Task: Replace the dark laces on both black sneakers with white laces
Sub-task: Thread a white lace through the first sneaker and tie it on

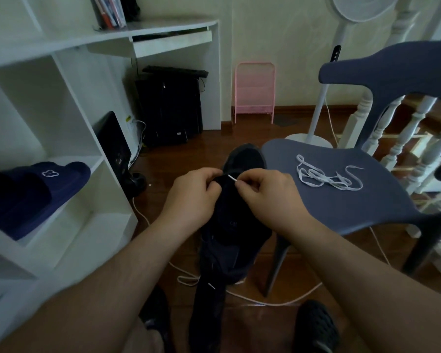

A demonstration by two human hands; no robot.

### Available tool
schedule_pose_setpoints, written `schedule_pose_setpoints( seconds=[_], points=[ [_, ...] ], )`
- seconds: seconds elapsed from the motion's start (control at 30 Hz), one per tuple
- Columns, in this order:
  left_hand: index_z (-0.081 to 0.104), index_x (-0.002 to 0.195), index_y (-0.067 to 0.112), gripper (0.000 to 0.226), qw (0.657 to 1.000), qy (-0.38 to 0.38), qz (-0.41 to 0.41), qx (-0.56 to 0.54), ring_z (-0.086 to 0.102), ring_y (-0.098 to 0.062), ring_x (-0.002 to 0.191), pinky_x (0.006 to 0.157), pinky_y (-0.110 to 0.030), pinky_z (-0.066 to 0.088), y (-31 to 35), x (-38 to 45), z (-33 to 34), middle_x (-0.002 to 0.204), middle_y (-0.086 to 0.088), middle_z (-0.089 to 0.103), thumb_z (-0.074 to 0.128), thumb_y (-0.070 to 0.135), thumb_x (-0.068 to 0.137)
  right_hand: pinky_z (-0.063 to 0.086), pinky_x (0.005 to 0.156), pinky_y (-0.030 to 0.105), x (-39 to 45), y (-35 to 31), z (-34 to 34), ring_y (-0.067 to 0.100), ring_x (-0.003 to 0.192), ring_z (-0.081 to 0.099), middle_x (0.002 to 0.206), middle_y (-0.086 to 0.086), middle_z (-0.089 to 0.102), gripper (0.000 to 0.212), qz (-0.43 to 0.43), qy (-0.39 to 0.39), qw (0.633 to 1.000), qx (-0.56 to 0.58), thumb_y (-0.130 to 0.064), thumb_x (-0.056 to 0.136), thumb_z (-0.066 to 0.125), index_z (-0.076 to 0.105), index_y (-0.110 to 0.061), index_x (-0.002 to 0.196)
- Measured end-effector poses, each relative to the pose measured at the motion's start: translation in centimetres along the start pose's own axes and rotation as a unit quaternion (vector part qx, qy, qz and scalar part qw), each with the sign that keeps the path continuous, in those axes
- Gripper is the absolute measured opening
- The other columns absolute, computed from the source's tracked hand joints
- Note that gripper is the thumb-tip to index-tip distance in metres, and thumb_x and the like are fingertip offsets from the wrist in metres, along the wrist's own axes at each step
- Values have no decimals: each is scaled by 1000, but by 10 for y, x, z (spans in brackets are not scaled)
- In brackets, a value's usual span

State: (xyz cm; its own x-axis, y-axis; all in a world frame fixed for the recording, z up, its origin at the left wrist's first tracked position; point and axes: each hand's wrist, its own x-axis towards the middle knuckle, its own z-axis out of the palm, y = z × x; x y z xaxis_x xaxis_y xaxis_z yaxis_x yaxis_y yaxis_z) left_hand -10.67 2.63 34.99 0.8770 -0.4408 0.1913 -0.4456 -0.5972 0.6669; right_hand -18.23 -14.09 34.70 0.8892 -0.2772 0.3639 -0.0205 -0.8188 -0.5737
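Observation:
A black sneaker [236, 225] is held up in front of me, between my hands. My left hand [195, 193] grips its upper edge with curled fingers. My right hand [265, 192] pinches the tip of a white lace [231, 178] at the sneaker's top. The rest of that lace hangs down and trails on the floor [187, 278]. A second black sneaker [245, 159] lies on the floor beyond my hands. Another white lace [326, 177] lies loosely bunched on the blue chair seat [354, 200].
A white shelf unit [61, 149] with a navy slipper [33, 192] stands at the left. A white fan stand [318, 118] and a white railing [405, 138] are behind the chair. My feet in dark shoes [316, 327] rest on the wooden floor.

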Motion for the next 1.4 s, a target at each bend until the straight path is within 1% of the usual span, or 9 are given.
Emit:
schedule_pose_setpoints(
  seconds=[0.2,0.33,0.5,0.6,0.73,1.03,1.17,1.3,1.4],
  points=[
    [63,141,33,35,999,21,17,-44,70,-3,81,68,-33,63,9,-9,5,99,16,72,48,29,110,53,63,30,8,10,0,8,70,63,73,-9,69,14,68,20,997,7,-31,93,64,76,-27,86],
    [62,141,33,34,997,48,37,-57,67,5,84,64,-16,54,13,-15,9,98,20,69,51,29,109,46,60,26,8,12,-1,4,70,62,69,-15,65,13,64,24,997,26,-35,94,65,76,-30,90],
    [63,139,36,44,995,45,60,-71,59,21,91,75,1,46,18,-19,13,98,26,64,75,31,97,57,77,45,7,12,6,18,87,65,79,-15,69,22,65,28,997,28,-52,89,52,69,-40,94],
    [60,138,43,53,993,46,59,-87,65,11,90,80,-14,58,20,-22,18,94,22,68,80,27,92,55,81,50,5,10,6,19,89,64,81,-16,68,27,71,45,996,25,-56,86,46,67,-44,98],
    [55,124,53,45,990,102,48,-85,67,4,83,71,-34,64,23,-18,15,96,30,66,74,25,95,55,84,51,5,3,7,19,96,65,89,-18,70,28,67,84,992,62,-59,87,47,66,-49,105],
    [66,103,49,13,980,159,34,-114,64,9,88,70,-19,52,17,-14,10,91,22,69,72,40,97,51,84,51,-1,-5,6,17,93,60,83,-19,69,14,51,106,988,99,-50,92,56,69,-45,93],
    [67,88,47,29,974,175,7,-146,68,3,86,78,-29,61,12,-7,6,89,18,72,81,22,86,34,77,39,-11,-12,11,17,104,43,117,-24,65,13,-69,123,990,-20,-44,97,59,72,-40,100],
    [73,96,41,28,959,181,-17,-217,73,-3,82,80,-37,64,12,-1,2,85,12,75,84,17,85,30,73,39,-15,-14,13,23,103,43,135,-21,62,16,-137,147,975,-95,-38,98,55,65,-27,94],
    [79,109,36,24,956,159,-18,-248,74,1,87,80,-29,63,13,-5,4,89,17,77,83,23,90,21,73,37,-14,-18,11,24,104,41,120,-17,67,16,-95,124,977,-146,-41,100,51,60,-28,100]
  ],
)
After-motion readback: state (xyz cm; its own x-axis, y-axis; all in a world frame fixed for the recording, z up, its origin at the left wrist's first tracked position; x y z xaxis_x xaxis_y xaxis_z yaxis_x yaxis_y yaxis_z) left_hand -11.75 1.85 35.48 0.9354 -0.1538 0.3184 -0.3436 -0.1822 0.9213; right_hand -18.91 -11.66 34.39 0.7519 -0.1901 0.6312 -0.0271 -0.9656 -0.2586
